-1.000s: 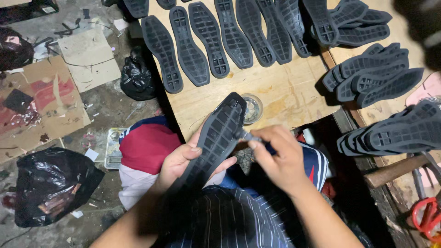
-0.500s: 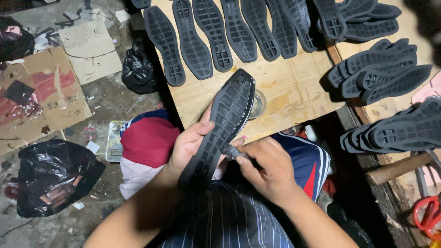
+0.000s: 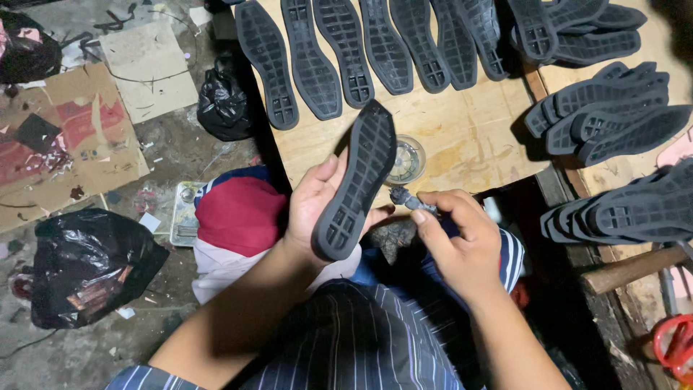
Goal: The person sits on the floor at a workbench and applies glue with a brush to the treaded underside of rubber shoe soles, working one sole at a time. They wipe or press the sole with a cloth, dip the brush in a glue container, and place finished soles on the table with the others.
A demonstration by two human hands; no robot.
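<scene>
Head view, looking straight down, and the left hand (image 3: 314, 206) has a dark rubber shoe sole (image 3: 357, 180) clamped, tread side up, thumb over one edge and fingers wrapped underneath. The sole tilts away from that grip, heel end low by the wrist, toe end pointing up toward the wooden board (image 3: 462, 137). Just to the right of the sole, the right hand (image 3: 458, 235) pinches a small brush (image 3: 410, 200), fingers closed on its handle, and the grey bristle end sits right beside the sole's edge; whether it actually touches, I cannot tell. Beyond the toe of the held sole, a small round tin (image 3: 406, 160) rests on the board. Farther out from the grip, a row of dark soles (image 3: 361, 50) lies side by side across the board, and off past the right hand more soles are stacked in overlapping piles (image 3: 606, 119). Below both hands, a striped shirt (image 3: 361, 347). Out past the left hand, on the grimy floor, a black plastic bag (image 3: 86, 267) and flattened cardboard (image 3: 65, 144).
</scene>
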